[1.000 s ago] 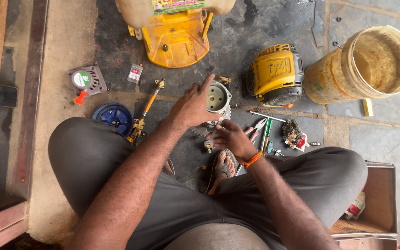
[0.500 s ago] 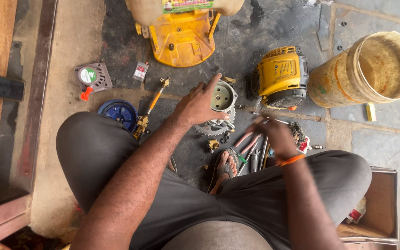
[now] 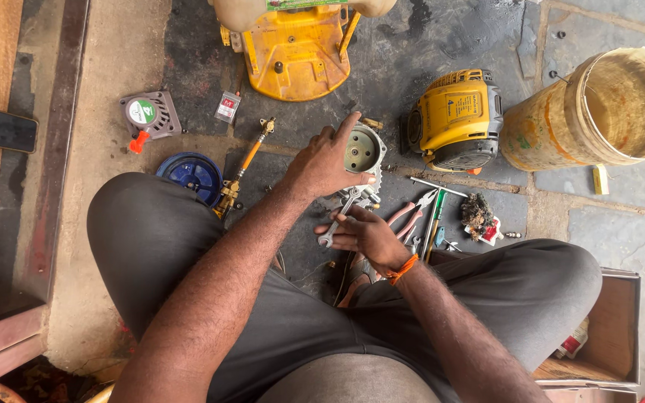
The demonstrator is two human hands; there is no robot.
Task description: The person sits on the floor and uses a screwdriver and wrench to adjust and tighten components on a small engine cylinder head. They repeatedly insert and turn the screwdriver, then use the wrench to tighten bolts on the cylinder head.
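View from above of a seated person on a stone floor. The left hand [image 3: 328, 160] rested, fingers spread, on a grey metal engine cylinder [image 3: 362, 151] that stood on the floor just ahead of the knees. The right hand [image 3: 363, 233] was closed around a silver spanner [image 3: 340, 218], whose upper end reached the cylinder's base just below the left palm. Red-handled pliers [image 3: 410, 214] and a green-handled screwdriver [image 3: 434, 216] lay just right of the spanner. A yellow engine cover [image 3: 457, 119] sat beside the cylinder, a worn yellow bucket [image 3: 561, 127] farther right, and a blue round cap [image 3: 192, 174] to the left.
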